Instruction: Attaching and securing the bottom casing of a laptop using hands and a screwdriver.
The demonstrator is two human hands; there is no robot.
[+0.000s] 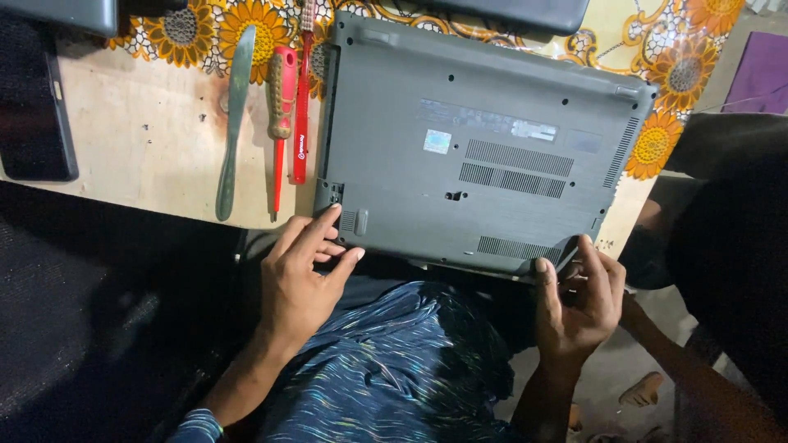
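Head view looks straight down on a grey laptop lying upside down on a wooden table, its bottom cover facing up with vent slots, screw holes and a small sticker showing. The laptop sits at a slight angle, and its near edge hangs a little over the near edge of the table, above the person's lap.

The left hand is at the near left corner of the laptop. Its fingers are loosely spread: the index finger reaches up and touches the corner by a small notch, the thumb tip rests against the near edge just to the right, and the other fingers are curled underneath. It grips nothing.

The right hand is at the near right corner. Its thumb presses on top of the cover near the edge while the fingers wrap around the corner from the right and below, so the corner sits pinched between thumb and fingers.

Left of the laptop, three tools lie side by side on the table, pointing near to far: a flat metal blade, a red screwdriver and a thin red tool. A dark phone lies at the far left. A sunflower-patterned cloth covers the far part of the table. Another person's arm shows at the right.
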